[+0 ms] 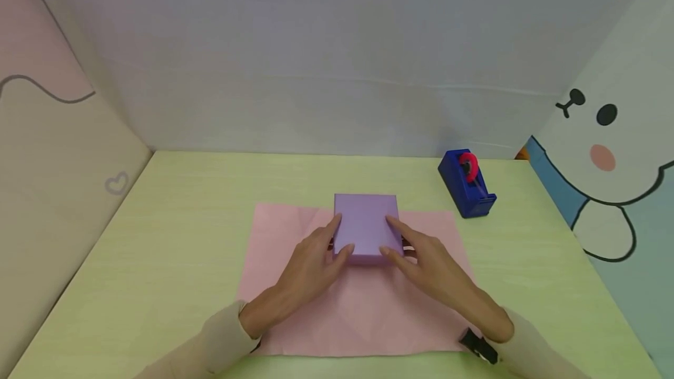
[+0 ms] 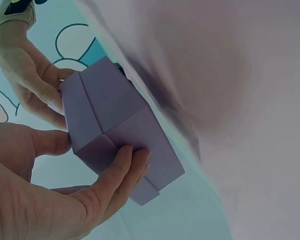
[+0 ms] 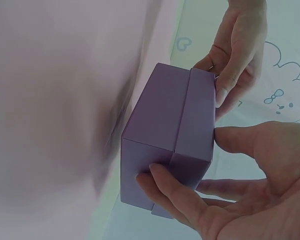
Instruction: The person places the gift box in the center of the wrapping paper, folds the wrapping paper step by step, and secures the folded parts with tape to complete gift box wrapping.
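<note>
Pale yellow-green table [image 1: 174, 250], pink sheet [image 1: 337, 320] lying flat on it in front of the person, near edge toward them. Purple box [image 1: 367, 224] is over the far half of the sheet, roughly centred left to right; wrist views show shadow and a gap alongside, so it looks held just above the paper, though exact clearance can't be told. Top face near square, so no clear long axis from above; sides line up roughly with the sheet. Lid [image 3: 197, 117] is on, facing up, seam running round the sides. Left hand [image 1: 313, 256] grips the box's left side, right hand [image 1: 429, 262] the right, mirrored: thumbs at the near part of the lid, fingers down the side faces. Neither hand is nearer; box sits directly between them and ahead of both wrists. Key relation, as judged: box centred between two matching grips, so any shift or lowering likely needs both hands moving level. Blue tape dispenser [image 1: 463, 192] stands off the sheet, just beside its far right corner, nearer the right hand, untouched. Red tape roll [image 1: 474, 165] sits in it.
</note>
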`<state>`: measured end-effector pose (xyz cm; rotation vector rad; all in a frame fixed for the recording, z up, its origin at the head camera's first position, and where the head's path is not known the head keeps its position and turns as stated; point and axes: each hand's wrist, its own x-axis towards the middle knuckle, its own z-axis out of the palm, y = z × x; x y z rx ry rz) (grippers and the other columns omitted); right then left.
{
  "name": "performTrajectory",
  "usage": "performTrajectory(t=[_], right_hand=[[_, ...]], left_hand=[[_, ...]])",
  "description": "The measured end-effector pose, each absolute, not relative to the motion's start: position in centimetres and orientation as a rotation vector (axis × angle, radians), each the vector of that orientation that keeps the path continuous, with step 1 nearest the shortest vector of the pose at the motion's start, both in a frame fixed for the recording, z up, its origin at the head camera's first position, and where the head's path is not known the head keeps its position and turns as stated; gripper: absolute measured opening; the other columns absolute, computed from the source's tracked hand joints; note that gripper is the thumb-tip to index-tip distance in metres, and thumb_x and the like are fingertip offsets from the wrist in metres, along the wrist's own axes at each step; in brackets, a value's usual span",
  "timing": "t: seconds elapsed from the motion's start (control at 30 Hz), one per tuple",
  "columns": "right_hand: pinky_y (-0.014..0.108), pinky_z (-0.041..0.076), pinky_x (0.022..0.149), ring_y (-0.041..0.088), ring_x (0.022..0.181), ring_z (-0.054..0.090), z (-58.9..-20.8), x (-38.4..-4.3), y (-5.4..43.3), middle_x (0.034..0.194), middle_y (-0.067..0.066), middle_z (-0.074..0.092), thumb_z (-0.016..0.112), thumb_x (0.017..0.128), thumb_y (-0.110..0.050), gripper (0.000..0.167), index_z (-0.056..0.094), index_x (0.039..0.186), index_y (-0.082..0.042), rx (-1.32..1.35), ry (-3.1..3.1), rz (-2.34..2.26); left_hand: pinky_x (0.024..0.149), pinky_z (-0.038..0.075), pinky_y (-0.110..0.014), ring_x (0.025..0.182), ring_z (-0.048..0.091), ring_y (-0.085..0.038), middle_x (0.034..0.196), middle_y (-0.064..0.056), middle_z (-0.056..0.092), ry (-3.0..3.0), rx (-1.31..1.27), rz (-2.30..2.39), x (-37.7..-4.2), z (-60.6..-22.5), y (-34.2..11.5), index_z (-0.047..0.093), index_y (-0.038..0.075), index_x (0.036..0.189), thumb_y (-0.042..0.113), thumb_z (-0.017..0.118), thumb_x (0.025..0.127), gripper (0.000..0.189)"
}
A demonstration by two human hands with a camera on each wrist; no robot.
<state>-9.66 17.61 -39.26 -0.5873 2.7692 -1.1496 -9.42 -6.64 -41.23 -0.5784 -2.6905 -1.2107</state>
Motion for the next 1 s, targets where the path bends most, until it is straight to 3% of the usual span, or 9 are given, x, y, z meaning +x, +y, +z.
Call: performTrajectory(t=[1.0], right_hand=[[0.034, 0.059, 0.088, 0.026, 0.109, 0.071, -38.7, -7.0, 17.5, 0.149, 0.024, 0.051, 0.064, 0.103, -0.037, 0.066, 0.045, 0.153, 0.001, -0.562, 2.698, -1.132]], left_hand=[[0.076, 0.054, -0.030, 0.088, 0.062, -0.016, 0.106, -0.011, 0.068, -2.713, -0.564, -1.214, -6.3, -41.3, -7.3, 0.047, -0.007, 0.149, 0.022, 0.071, 0.099, 0.062]])
